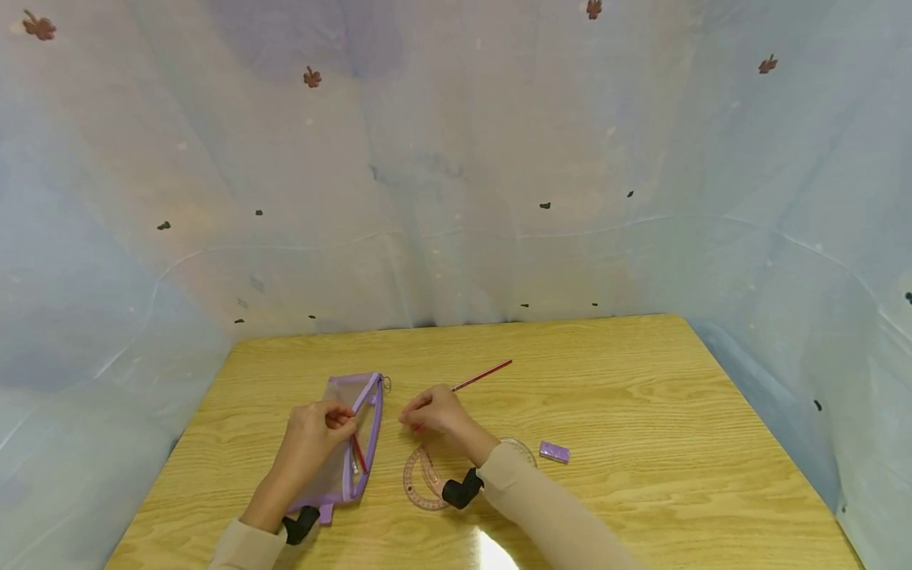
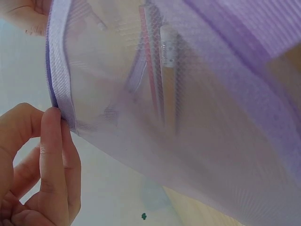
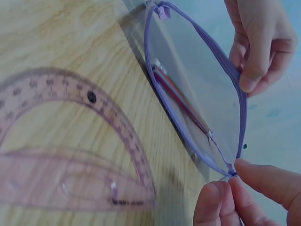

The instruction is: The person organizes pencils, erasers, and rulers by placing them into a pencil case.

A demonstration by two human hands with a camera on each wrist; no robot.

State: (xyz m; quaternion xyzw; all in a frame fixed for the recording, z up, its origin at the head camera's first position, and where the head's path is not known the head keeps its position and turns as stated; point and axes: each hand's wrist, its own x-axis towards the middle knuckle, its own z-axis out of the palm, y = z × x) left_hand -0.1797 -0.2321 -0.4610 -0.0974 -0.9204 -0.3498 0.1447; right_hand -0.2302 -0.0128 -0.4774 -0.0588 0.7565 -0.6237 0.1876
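My left hand pinches one edge of the open mouth of a purple-trimmed mesh pencil pouch, holding it apart. Inside lie several pencils; a white eraser end of one shows through the mesh in the left wrist view. To the right of the pouch, my right hand has thumb and fingertips together on a slim dark red pencil, whose far end sticks out beyond the knuckles. In the right wrist view its fingertips overlap the end of the zipper; the grasped part is mostly hidden.
A pink protractor lies under my right wrist. Partly behind that sleeve is a clear curved ruler piece. Further right lies a purple eraser. The wooden table meets a hanging pale curtain at its back edge.
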